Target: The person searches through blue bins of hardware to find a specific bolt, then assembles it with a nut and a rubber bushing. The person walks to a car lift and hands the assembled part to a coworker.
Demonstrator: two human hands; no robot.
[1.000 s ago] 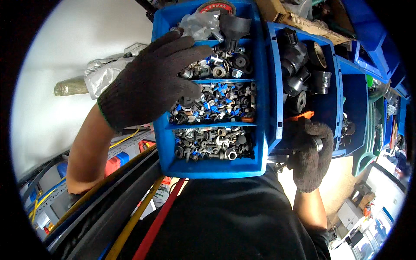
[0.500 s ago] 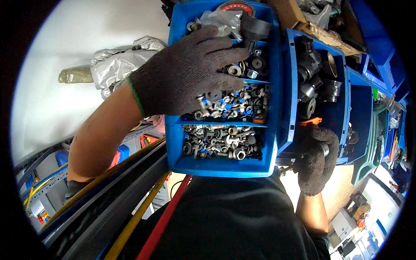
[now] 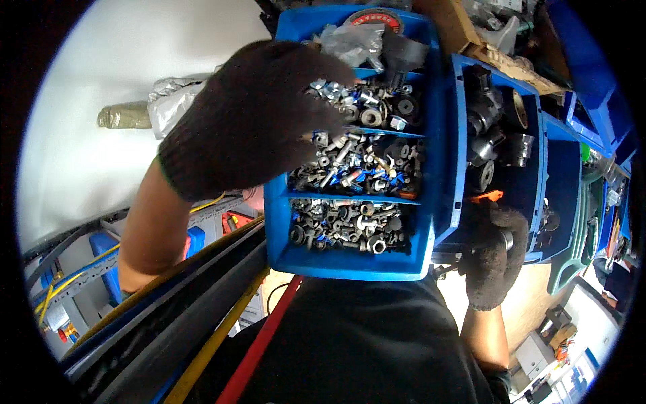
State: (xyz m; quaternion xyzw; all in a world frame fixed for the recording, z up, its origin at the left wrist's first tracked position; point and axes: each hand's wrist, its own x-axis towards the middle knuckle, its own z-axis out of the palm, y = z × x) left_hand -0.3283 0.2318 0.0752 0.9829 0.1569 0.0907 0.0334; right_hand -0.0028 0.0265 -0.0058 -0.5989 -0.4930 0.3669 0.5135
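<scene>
My left hand (image 3: 256, 121), in a dark knit glove, hovers over the left wall of a divided blue bin (image 3: 346, 269). Its fingers are apart, and nothing shows between them. Bolts and washers (image 3: 370, 116) lie in the compartment by my fingertips. Small screws, clips and blue bits (image 3: 363, 165) fill the middle one, and bolts and nuts (image 3: 353, 225) the nearest. My gloved right hand (image 3: 494, 269) is closed around a metal tool with a round end (image 3: 506, 239), beside a second blue bin (image 3: 457, 135); the glove hides most of the tool.
A clear plastic bag (image 3: 353, 44) and a red-rimmed disc (image 3: 377, 19) sit in the far compartment. Black fittings (image 3: 483, 101) and an orange piece (image 3: 488, 196) are in the second bin. Yellow and red hoses (image 3: 259, 343) run at lower left. A cardboard box (image 3: 515, 64) stands far right.
My left hand has drawn back to the left and looks larger, uncovering more of the upper compartments. My right hand keeps its grip in nearly the same place.
</scene>
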